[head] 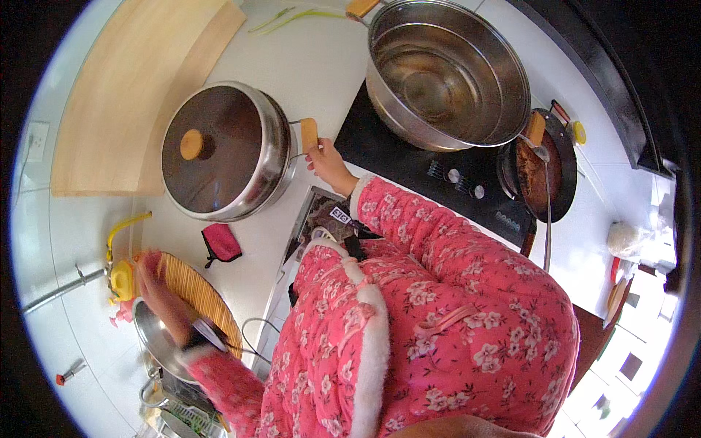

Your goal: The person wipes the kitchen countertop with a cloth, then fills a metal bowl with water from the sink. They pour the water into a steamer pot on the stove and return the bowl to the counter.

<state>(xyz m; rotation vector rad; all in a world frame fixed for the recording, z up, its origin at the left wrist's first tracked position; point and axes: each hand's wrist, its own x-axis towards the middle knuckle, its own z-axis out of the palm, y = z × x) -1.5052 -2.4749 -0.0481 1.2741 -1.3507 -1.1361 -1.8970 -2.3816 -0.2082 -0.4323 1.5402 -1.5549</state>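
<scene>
A steel pot (274, 180) under a dark glass lid (219, 175) with a round wooden knob (191, 144) stands on the white counter. My right hand (329, 164) grips the wooden side handle (309, 134) of this pot. Blurred by motion, my left hand (161, 295) is over a round woven tray (191, 290), beside a steel basin (150, 323). Its fingers look stretched out, and I see nothing in them. A small pink cloth piece with dark edging (222, 242) lies between the pot and the tray.
A large steel pot (432, 82) with wooden handles sits on the black cooktop (438, 169). Behind it, a dark pan (567, 180) holds brown food and a long-handled ladle (548, 219). A pale wooden board (126, 104) leans at the wall, near a yellow hose (128, 222).
</scene>
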